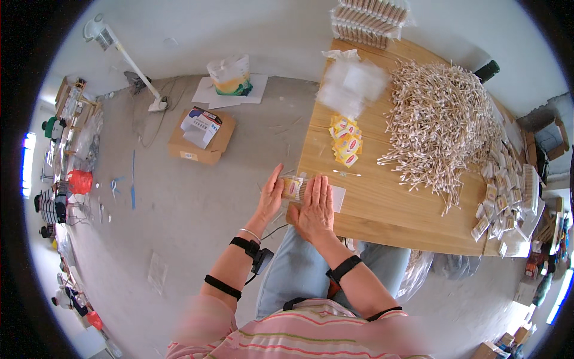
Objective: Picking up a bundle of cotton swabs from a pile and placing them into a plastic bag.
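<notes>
At the table's left front edge, a clear packet of cotton swabs (292, 187) with a yellow label lies between my hands. My right hand (315, 210) rests flat over its right end, fingers straight and side by side. Along the packet's left end stands my left hand (272, 194), fingers stretched and touching it; its thumb is hard to make out. A white card (339, 198) sticks out beside my right fingers. Just beyond are a few loose cotton swabs (347, 173) and a small heap of yellow label cards (347, 141).
A large pile of cotton swabs (439, 119) covers the table's middle. Clear plastic bags (353, 87) lie at the far left, stacked swab bundles (368, 24) behind them. Filled small packets (499, 194) crowd the right. A cardboard box (203, 134) sits on the floor.
</notes>
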`<action>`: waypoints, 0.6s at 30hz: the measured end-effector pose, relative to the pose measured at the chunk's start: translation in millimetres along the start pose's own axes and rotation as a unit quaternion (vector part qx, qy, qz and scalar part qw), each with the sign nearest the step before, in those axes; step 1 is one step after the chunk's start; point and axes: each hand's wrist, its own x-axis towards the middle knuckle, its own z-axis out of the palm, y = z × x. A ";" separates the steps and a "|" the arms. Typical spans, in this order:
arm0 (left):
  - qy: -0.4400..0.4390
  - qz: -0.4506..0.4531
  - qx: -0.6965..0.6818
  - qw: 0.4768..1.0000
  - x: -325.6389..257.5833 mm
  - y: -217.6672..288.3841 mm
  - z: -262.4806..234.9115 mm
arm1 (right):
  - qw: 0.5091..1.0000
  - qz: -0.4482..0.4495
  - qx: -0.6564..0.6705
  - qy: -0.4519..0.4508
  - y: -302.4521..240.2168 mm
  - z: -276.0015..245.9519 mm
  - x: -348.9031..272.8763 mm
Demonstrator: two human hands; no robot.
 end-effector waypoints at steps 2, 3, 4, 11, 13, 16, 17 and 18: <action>0.006 0.009 -0.020 1.000 0.2 3.7 -1.5 | 1.000 0.016 -0.001 0.004 -6.7 1.4 3.5; 0.010 0.017 -0.039 0.999 0.5 5.7 -2.0 | 1.000 0.015 -0.001 0.005 -7.3 0.5 3.6; 0.013 0.018 -0.039 0.999 0.2 6.2 -3.7 | 1.000 0.012 0.001 0.002 -8.2 0.1 3.3; 0.023 -0.025 -0.167 0.985 1.2 13.7 -10.3 | 0.943 0.018 0.298 0.145 11.1 2.2 11.8; -0.007 -0.015 -0.107 0.994 0.1 16.6 -9.4 | 0.928 0.008 0.344 0.141 10.7 4.6 14.3; -0.009 -0.020 -0.120 0.992 -3.3 17.6 -5.4 | 0.901 -0.007 0.413 0.133 0.6 4.5 18.0; -0.014 -0.015 -0.126 0.992 -3.5 15.0 -7.2 | 0.891 -0.012 0.434 0.131 -4.1 5.0 18.3; -0.020 -0.011 -0.131 0.991 -3.7 12.3 -9.2 | 0.891 -0.015 0.435 0.129 -8.1 5.3 18.8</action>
